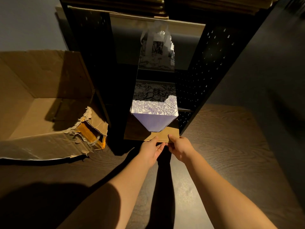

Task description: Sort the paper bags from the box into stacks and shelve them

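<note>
A person's left hand and right hand are reaching together toward the near edge of a flat brown paper bag that is lying on the lowest level of a dark shelf unit. Both hands are grasping the bag, each thumb lying on its top face while the fingers are curling beneath the edge. Just beyond the brown bag, a purple floral bag is standing on the same shelf, its plain lilac side facing the camera. Behind it, a bag with a black-and-white print is standing, and farther back a white printed bag with ribbon handles is sitting on a higher level. To the left, a torn cardboard box is lying open on the dark wood-grain floor, its near corner ripped away and showing yellow inside. Stacks of brown paper are resting along the top of the shelf unit, at the far edge of the view.
</note>
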Demonstrator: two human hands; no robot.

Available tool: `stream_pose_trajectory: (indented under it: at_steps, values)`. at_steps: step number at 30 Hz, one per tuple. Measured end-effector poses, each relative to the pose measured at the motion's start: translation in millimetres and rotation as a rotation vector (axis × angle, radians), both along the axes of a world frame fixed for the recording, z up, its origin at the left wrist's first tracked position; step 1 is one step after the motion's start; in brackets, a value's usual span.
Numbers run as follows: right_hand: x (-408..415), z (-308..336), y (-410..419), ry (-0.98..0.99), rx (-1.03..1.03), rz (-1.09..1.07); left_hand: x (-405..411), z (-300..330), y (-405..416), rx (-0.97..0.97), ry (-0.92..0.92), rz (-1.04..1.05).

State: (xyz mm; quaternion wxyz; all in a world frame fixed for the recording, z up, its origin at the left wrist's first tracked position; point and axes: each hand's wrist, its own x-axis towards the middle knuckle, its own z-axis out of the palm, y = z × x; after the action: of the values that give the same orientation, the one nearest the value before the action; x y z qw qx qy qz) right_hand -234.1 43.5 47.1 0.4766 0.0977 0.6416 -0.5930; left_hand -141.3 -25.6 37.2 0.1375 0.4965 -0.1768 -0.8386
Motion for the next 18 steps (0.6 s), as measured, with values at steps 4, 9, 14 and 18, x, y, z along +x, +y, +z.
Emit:
stream_pose_trajectory:
  at_steps: [4, 9, 14, 18]
  values:
    - [-4, 0, 0, -0.018, 0.027, 0.044, 0, 1, 1, 0.001, -0.009, -0.013]
    - [-7, 2, -6, -0.032, 0.063, 0.026, -3, 6, -1, 0.028, -0.013, -0.007]
    - [-6, 7, -8, -0.045, 0.036, -0.053, -5, 6, -4, 0.025, -0.012, -0.008]
    - [4, 6, 1, -0.016, 0.011, -0.030, 3, 1, -1, -0.001, -0.034, -0.079]
